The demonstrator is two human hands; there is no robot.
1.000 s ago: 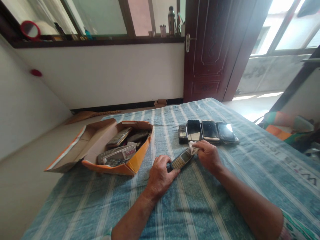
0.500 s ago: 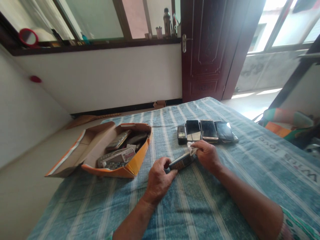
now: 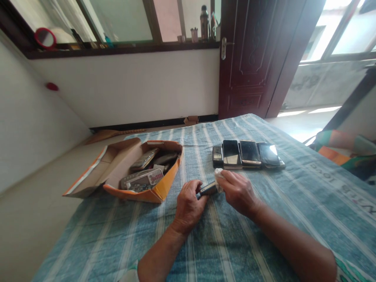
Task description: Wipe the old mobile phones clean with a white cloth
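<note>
My left hand (image 3: pixel 189 203) grips the near end of an old keypad phone (image 3: pixel 208 189), which is tipped up on its edge above the striped cloth. My right hand (image 3: pixel 236 190) pinches a small white cloth (image 3: pixel 218 174) and presses it against the phone's far end. Just beyond my hands lies a row of several phones (image 3: pixel 248 154), one small keypad phone at the left and dark touchscreen phones beside it.
An open orange cardboard box (image 3: pixel 141 194) with several old phones stands to the left on the blue striped tablecloth (image 3: pixel 293 203). Behind are a white wall, a window ledge with small items and a dark wooden door (image 3: pixel 252 58).
The keypad phone lay flat with its keys up and has been turned onto its edge. My right hand with the cloth has slid left along it, closer to my left hand.
</note>
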